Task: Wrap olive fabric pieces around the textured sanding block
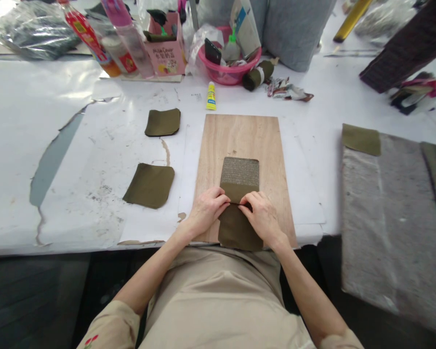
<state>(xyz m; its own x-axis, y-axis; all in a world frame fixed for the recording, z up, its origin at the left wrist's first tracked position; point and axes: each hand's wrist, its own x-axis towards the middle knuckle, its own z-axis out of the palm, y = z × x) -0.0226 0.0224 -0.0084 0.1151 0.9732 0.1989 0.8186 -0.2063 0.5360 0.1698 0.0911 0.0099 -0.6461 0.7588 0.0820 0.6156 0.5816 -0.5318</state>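
On a wooden board (240, 135) lies a sandpaper-like grey-brown rectangular template (240, 170) with rounded corners. An olive fabric piece (240, 228) stretches from it toward the table's front edge, with a folded strip across the template's lower part. My left hand (209, 207) pinches the fabric at the fold's left end. At the right end, my right hand (262, 213) pinches the same fold between thumb and fingers. To the left sit two stacks of olive fabric pieces, a near stack (149, 185) and a far stack (163, 122).
A yellow glue tube (211, 97) lies beyond the board. Behind it stand a pink basket (225, 75) of small items, a pink box (166, 58) and bottles. A grey padded surface (392, 218) with an olive piece (361, 139) is at right. The white table covering (105, 97) is torn at left.
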